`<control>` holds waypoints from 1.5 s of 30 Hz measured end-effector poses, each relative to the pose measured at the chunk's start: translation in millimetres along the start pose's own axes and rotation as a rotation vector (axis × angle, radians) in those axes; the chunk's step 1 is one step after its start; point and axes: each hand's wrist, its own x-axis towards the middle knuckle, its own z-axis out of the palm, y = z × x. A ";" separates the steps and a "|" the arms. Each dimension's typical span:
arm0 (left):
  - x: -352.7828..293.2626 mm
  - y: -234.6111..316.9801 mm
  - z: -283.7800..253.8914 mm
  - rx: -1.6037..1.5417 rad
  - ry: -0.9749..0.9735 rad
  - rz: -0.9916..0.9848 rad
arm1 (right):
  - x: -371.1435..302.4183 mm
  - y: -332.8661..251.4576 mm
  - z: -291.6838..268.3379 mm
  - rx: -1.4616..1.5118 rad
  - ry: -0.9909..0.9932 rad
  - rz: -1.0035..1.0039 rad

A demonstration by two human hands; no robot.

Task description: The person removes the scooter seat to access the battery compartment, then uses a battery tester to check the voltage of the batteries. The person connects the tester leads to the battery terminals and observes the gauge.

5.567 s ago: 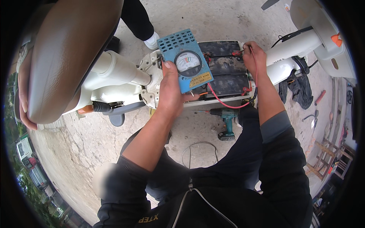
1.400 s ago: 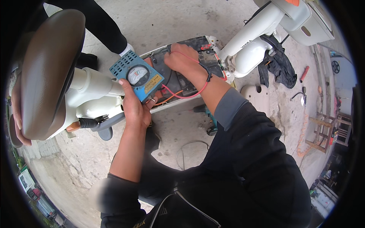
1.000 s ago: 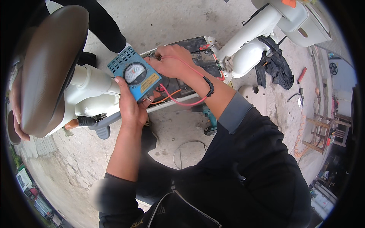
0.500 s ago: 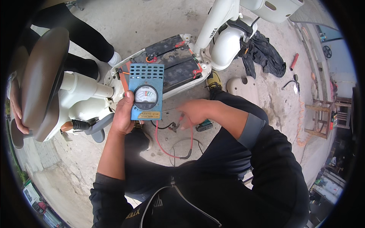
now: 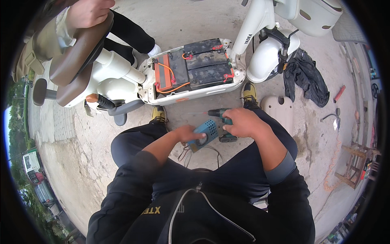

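Note:
My left hand (image 5: 185,133) grips a blue battery tester (image 5: 209,130) with a vented end and a round dial, low between my knees. It is tilted, and my fingers partly cover the dial. To its right, my right hand (image 5: 244,122) is closed around a black and green cordless drill (image 5: 215,113), its long thin bit pointing left. Beyond both hands lies the white scooter's open floor compartment (image 5: 178,97). Dark batteries (image 5: 208,73) with red terminal covers and orange wires fill it. The tester's leads (image 5: 185,153) hang near the ground, mostly hidden.
Another person's hand (image 5: 90,13) is by the brown scooter seat (image 5: 77,49) at left. A beige cover panel (image 5: 277,113) lies right of my foot, with a black cloth (image 5: 306,79) beyond. A wooden stool (image 5: 354,166) stands far right.
My left hand has lowered the tester toward my lap and tilted it. My right hand has let go of the red lead clip and taken hold of the drill. My view has shifted left.

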 end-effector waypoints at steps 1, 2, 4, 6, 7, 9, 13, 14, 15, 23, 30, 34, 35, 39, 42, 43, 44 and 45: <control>9.0 -8.3 10.1 -0.032 0.014 -0.048 | -1.8 0.4 0.1 0.014 -0.002 0.001; 18.6 -16.3 20.7 -0.066 0.019 -0.092 | -2.6 1.7 -0.4 0.025 -0.005 0.011; 37.9 -30.8 46.9 -0.137 0.079 -0.171 | -3.4 6.5 -1.5 0.025 0.001 0.019; 54.1 -41.4 73.5 -0.060 0.165 -0.196 | -4.2 11.8 -0.8 0.020 0.013 0.028; 62.2 -44.8 81.4 -0.021 0.193 -0.226 | -2.7 13.8 0.4 0.017 0.029 0.019; 73.1 -48.9 90.4 0.056 0.173 -0.207 | 2.0 14.7 3.7 -0.005 0.046 -0.006; 83.8 -47.9 94.4 0.145 0.119 -0.161 | 12.0 10.1 10.2 -0.045 0.039 -0.046; 86.7 -46.8 95.8 0.170 0.107 -0.161 | 13.7 8.9 11.1 -0.049 0.031 -0.053; 89.7 -46.5 96.5 0.171 0.125 -0.168 | 14.7 7.9 11.3 -0.059 0.028 -0.068; 104.9 -53.6 88.8 0.216 0.210 -0.169 | 16.5 -3.0 6.7 -0.061 -0.024 -0.141; 98.1 -49.7 78.6 0.207 0.483 -0.230 | 17.2 -12.4 -0.1 -0.112 -0.072 -0.109; 97.0 -39.6 71.4 0.407 0.507 -0.139 | 14.2 -14.8 2.6 -0.122 -0.054 -0.113; 94.4 -33.8 67.7 0.421 0.463 -0.128 | 13.1 -15.2 2.8 -0.129 -0.048 -0.114; 62.1 -6.3 59.2 0.402 0.398 -0.183 | 9.8 -17.3 -0.6 -0.104 -0.045 -0.070; 30.7 5.4 57.9 0.289 0.354 -0.268 | 7.2 -18.7 -5.4 -0.086 -0.004 -0.076; 22.2 6.4 59.4 0.258 0.369 -0.266 | 7.3 -18.5 -6.8 -0.073 -0.006 -0.064; 15.2 6.5 61.5 0.227 0.388 -0.265 | 7.6 -18.0 -8.1 -0.066 -0.009 -0.049; 9.8 6.4 64.2 0.193 0.406 -0.263 | 6.4 -17.1 -8.6 -0.060 -0.014 -0.032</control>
